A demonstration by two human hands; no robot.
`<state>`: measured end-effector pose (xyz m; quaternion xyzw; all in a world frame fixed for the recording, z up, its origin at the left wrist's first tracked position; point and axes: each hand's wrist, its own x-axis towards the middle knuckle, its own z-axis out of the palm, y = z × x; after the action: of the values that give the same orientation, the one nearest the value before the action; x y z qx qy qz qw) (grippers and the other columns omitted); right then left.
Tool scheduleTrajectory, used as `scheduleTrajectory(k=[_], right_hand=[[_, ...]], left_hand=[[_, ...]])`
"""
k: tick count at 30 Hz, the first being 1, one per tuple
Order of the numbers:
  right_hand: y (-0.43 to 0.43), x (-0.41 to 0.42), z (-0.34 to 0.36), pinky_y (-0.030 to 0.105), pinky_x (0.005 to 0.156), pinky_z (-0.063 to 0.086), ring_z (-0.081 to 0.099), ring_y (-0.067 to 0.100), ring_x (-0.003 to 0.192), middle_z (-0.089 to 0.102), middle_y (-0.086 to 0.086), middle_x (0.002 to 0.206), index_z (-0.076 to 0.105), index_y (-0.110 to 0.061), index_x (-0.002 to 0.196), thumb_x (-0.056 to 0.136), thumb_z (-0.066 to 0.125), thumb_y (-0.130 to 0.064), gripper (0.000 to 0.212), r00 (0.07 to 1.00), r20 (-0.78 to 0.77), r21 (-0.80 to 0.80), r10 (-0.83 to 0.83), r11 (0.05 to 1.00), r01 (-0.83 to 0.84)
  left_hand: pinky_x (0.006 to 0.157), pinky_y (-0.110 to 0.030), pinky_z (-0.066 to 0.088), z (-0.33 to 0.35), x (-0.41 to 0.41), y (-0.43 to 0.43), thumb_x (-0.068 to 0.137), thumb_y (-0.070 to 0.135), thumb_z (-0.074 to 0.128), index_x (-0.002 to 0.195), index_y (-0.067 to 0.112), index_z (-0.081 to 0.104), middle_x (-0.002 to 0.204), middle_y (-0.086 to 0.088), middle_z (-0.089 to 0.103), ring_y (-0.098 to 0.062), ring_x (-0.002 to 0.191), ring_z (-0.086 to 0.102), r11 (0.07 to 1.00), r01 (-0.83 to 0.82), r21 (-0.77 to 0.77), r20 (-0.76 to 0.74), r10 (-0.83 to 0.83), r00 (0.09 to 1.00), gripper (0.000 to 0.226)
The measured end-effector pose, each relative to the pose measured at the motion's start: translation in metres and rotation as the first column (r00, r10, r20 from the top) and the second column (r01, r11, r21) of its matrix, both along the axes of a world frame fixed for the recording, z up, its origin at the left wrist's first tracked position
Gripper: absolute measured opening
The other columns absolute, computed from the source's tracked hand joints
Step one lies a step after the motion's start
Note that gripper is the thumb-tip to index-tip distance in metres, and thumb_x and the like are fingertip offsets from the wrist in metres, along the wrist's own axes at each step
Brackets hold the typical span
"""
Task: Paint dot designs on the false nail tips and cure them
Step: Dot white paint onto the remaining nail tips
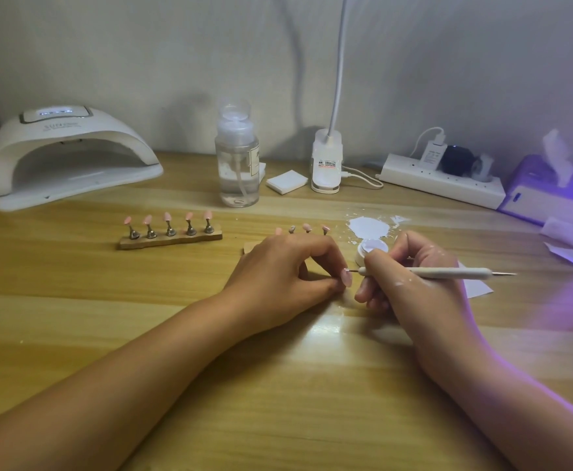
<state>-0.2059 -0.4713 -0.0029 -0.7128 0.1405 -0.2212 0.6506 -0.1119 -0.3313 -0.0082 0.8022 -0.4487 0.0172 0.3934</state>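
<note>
My left hand [278, 270] pinches a pink false nail tip [346, 277] on its small stand, low over the wooden table. My right hand [414, 277] grips a white dotting pen [448, 272] like a pencil; its metal point touches the held nail tip. An open pot of white gel [373, 249] sits just behind my right fingers. A wooden holder [171, 240] at centre left carries several pink nail tips [167, 217]. A second holder lies mostly hidden behind my left hand, with three tips [307, 227] showing above it. The white curing lamp [67, 158] stands at the back left.
A clear pump bottle [237, 158], a white pad [287, 181] and a clip lamp base [326, 164] stand at the back centre. A power strip [445, 183] and a purple-lit tissue box [546, 195] are at the right. White spilled patch [370, 227] lies on the table.
</note>
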Motion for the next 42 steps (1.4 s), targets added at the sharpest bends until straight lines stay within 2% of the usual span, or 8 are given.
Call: scheduleTrajectory(k=[5, 9, 12, 17, 31, 34, 39, 42], right_hand=[[0.0006, -0.0002, 0.0002, 0.02, 0.042, 0.042, 0.052, 0.012, 0.043, 0.066, 0.014, 0.055, 0.048, -0.025, 0.057, 0.07, 0.064, -0.019, 0.022, 1.0, 0.009, 0.007, -0.008, 1.0, 0.008], [-0.0008, -0.0002, -0.0016, 0.019, 0.042, 0.042, 0.052, 0.012, 0.043, 0.066, 0.015, 0.055, 0.048, -0.024, 0.056, 0.08, 0.065, -0.005, 0.035, 1.0, 0.026, -0.006, -0.001, 1.0, 0.002], [-0.0006, -0.0002, -0.0015, 0.02, 0.042, 0.042, 0.051, 0.014, 0.043, 0.065, 0.016, 0.055, 0.046, -0.023, 0.057, 0.08, 0.064, -0.004, 0.036, 1.0, 0.031, -0.008, -0.001, 1.0, 0.001], [-0.0009, 0.0002, -0.0025, 0.021, 0.041, 0.042, 0.051, 0.015, 0.042, 0.064, 0.016, 0.054, 0.045, -0.02, 0.06, 0.082, 0.066, -0.006, 0.033, 0.999, 0.044, -0.002, -0.026, 1.0, 0.027], [-0.0007, -0.0001, -0.0025, 0.021, 0.042, 0.042, 0.051, 0.015, 0.043, 0.064, 0.015, 0.054, 0.045, -0.017, 0.062, 0.082, 0.065, -0.007, 0.03, 0.998, 0.039, -0.001, -0.046, 0.999, 0.046], [-0.0006, 0.0003, -0.0033, 0.02, 0.043, 0.043, 0.052, 0.014, 0.043, 0.065, 0.014, 0.054, 0.046, -0.015, 0.064, 0.083, 0.065, -0.007, 0.029, 0.998, 0.042, -0.006, -0.039, 0.999, 0.039], [-0.0027, 0.0012, -0.0047, 0.015, 0.039, 0.037, 0.047, 0.007, 0.039, 0.059, 0.001, 0.048, 0.051, -0.025, 0.06, 0.09, 0.065, -0.012, 0.036, 0.978, 0.129, 0.081, -0.162, 0.985, 0.152], [-0.0064, 0.0027, -0.0049, 0.012, 0.04, 0.033, 0.044, 0.001, 0.042, 0.054, -0.008, 0.052, 0.05, -0.022, 0.076, 0.095, 0.068, -0.019, 0.026, 0.95, 0.223, 0.087, -0.217, 0.975, 0.203]], left_hand=[[0.095, -0.033, 0.033, 0.0011, -0.0004, -0.0006, 0.081, 0.023, 0.077, 0.074, 0.042, 0.06, 0.066, 0.043, 0.055, 0.002, 0.058, 0.054, 1.0, -0.004, 0.004, 0.017, 0.004, 1.0, 0.026], [0.101, -0.034, 0.033, -0.0007, 0.0003, -0.0008, 0.08, 0.024, 0.077, 0.075, 0.039, 0.063, 0.074, 0.037, 0.061, -0.001, 0.058, 0.056, 1.0, -0.013, -0.002, -0.002, 0.013, 1.0, 0.022], [0.101, -0.035, 0.033, -0.0002, 0.0, -0.0007, 0.08, 0.023, 0.077, 0.074, 0.04, 0.062, 0.071, 0.039, 0.059, -0.001, 0.058, 0.056, 1.0, -0.012, 0.001, -0.006, 0.012, 1.0, 0.023], [0.087, -0.028, 0.033, -0.0006, 0.0006, -0.0009, 0.08, 0.024, 0.077, 0.075, 0.04, 0.063, 0.077, 0.033, 0.064, -0.006, 0.059, 0.056, 1.0, -0.015, 0.0, -0.007, 0.015, 1.0, 0.022], [0.107, -0.042, 0.031, -0.0008, 0.0007, -0.0015, 0.081, 0.025, 0.077, 0.076, 0.04, 0.063, 0.078, 0.033, 0.064, -0.002, 0.057, 0.058, 1.0, -0.009, -0.009, -0.013, 0.008, 1.0, 0.021], [0.11, -0.041, 0.028, -0.0005, 0.0005, -0.001, 0.081, 0.025, 0.076, 0.076, 0.04, 0.063, 0.079, 0.033, 0.064, -0.004, 0.058, 0.059, 1.0, -0.013, -0.006, -0.014, 0.013, 1.0, 0.021], [0.102, -0.036, 0.033, -0.0002, 0.0002, -0.0012, 0.081, 0.027, 0.077, 0.074, 0.043, 0.06, 0.074, 0.037, 0.062, -0.002, 0.059, 0.056, 1.0, -0.018, 0.0, -0.005, 0.018, 1.0, 0.024], [0.095, -0.035, 0.038, -0.0005, 0.0001, -0.001, 0.082, 0.03, 0.076, 0.075, 0.041, 0.061, 0.068, 0.04, 0.058, -0.001, 0.06, 0.052, 1.0, -0.024, 0.015, -0.01, 0.024, 1.0, 0.02]])
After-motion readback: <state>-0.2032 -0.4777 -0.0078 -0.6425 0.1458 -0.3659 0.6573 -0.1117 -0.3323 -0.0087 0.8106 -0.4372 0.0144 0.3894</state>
